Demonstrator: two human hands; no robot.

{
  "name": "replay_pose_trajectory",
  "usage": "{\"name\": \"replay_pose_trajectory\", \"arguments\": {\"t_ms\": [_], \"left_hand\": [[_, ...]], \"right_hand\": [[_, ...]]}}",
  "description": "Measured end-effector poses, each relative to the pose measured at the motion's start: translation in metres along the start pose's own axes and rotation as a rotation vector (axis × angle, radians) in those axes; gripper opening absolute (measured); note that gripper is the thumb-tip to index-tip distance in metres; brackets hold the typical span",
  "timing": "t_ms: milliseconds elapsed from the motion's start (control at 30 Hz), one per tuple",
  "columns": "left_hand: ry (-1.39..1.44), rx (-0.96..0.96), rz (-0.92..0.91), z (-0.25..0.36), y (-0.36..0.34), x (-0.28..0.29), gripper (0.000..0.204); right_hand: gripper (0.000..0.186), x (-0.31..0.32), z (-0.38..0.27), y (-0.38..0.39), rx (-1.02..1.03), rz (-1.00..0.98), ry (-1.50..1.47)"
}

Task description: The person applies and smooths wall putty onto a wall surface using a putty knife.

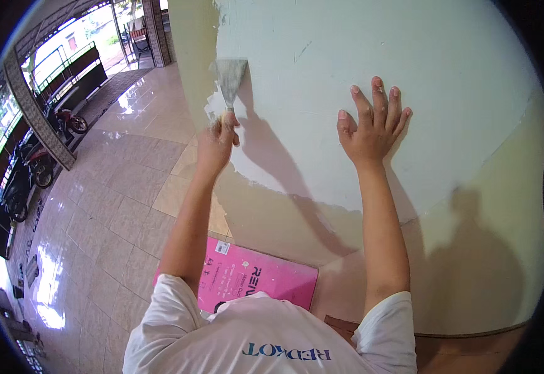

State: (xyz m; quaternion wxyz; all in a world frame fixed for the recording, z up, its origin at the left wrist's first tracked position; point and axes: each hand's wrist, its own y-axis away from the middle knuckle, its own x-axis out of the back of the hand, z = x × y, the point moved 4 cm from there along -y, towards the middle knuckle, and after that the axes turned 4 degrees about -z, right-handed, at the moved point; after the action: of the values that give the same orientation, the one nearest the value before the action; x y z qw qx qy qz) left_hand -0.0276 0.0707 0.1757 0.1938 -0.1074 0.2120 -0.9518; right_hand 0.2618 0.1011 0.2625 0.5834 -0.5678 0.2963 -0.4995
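Note:
My left hand grips a putty knife by its handle, fingers wrapped round it. The knife's wide, putty-smeared blade points up and lies at the left border of a white coat of putty on the wall. My right hand is pressed on the white coat with its fingers spread, holding nothing. Whitish specks show on its fingertips. Below and left of the coat, bare yellowish wall shows past a ragged edge. The handle is mostly hidden in my left hand.
A pink box lies on the tiled floor at the wall's foot, partly behind my shirt. Far left, a pillar, motorcycles and a dark gate stand. A chair is at the back.

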Motion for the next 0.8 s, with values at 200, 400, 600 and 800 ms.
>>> {"name": "replay_pose_trajectory", "arguments": {"t_ms": [200,400,600,800], "left_hand": [[-0.051,-0.030,-0.075,0.070,-0.032,0.011,0.051],[0.064,-0.063,-0.091,0.104,-0.041,0.016,0.050],[0.027,-0.057,-0.084,0.093,-0.043,0.012,0.053],[-0.046,-0.093,-0.056,0.118,-0.058,0.029,0.053]], "right_hand": [[0.044,-0.002,0.002,0.002,0.015,0.007,0.004],[0.044,-0.002,0.004,0.004,0.011,0.008,-0.003],[0.045,-0.004,0.003,0.006,0.011,-0.022,-0.002],[0.046,-0.004,0.002,0.006,0.003,-0.021,-0.004]]}}
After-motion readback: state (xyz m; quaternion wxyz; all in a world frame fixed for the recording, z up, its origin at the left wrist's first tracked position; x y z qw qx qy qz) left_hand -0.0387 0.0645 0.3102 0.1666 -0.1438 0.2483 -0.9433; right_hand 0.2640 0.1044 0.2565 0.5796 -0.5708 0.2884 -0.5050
